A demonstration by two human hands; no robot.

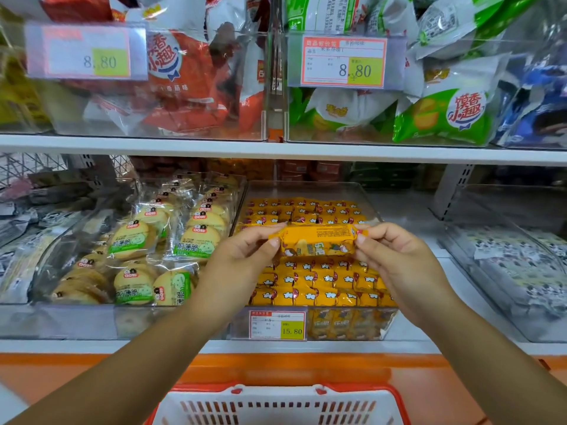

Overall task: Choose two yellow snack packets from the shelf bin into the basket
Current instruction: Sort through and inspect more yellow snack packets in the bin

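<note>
Item: one yellow snack packet (317,242), held level and lengthwise between both hands, clear of the stock. Left hand (242,262): fingers (274,242) curled, pinching the packet's left end. Right hand (399,256): fingers (362,239) curled, pinching the right end. Directly beneath and behind the fingers: clear shelf bin (310,190), packed with rows of matching yellow packets (322,286), with a bare patch at its back. On the bin's front wall, below the fingers: price tag (277,325) reading 15.80. Left of the left fingers, adjoining: clear bin of round biscuits (138,256) in transparent wrappers with green labels. Right of the right fingers, apart from them: clear bin of black-and-white patterned packets (515,265). Above the fingers: white upper shelf (276,150), carrying a bin of red packets (184,87) and a bin of green-and-white packets (445,118), each with a tag marked 8.80. Well below the fingers, between the forearms at the lower frame edge: basket (276,395), red rim, white slotted wall; interior out of view. Obstructions: the orange front edge of the lower shelf lies between the fingers and the basket; the two wrists cover part of the yellow stock.
</note>
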